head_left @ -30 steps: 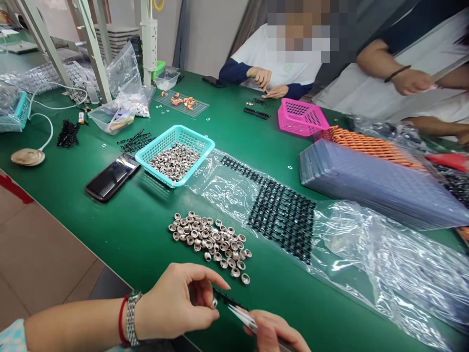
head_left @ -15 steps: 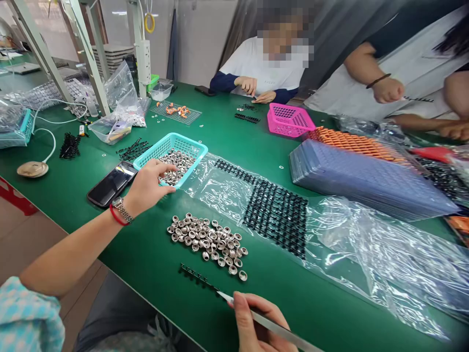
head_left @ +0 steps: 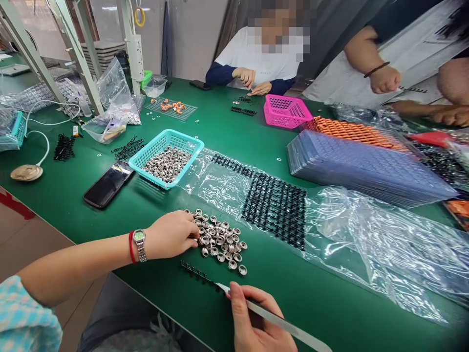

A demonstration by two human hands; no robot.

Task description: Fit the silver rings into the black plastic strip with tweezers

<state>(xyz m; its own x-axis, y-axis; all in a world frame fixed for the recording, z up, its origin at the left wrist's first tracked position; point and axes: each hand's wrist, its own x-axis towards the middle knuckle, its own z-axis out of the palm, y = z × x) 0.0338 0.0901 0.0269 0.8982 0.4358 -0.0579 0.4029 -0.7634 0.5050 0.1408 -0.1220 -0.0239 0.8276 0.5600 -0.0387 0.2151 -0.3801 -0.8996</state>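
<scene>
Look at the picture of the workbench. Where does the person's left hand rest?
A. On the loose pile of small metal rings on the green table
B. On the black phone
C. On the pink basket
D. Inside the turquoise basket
A: the left hand lies at the edge of the pile of metal rings on the green table, well short of the turquoise basket, while the right hand holds tweezers.
</scene>
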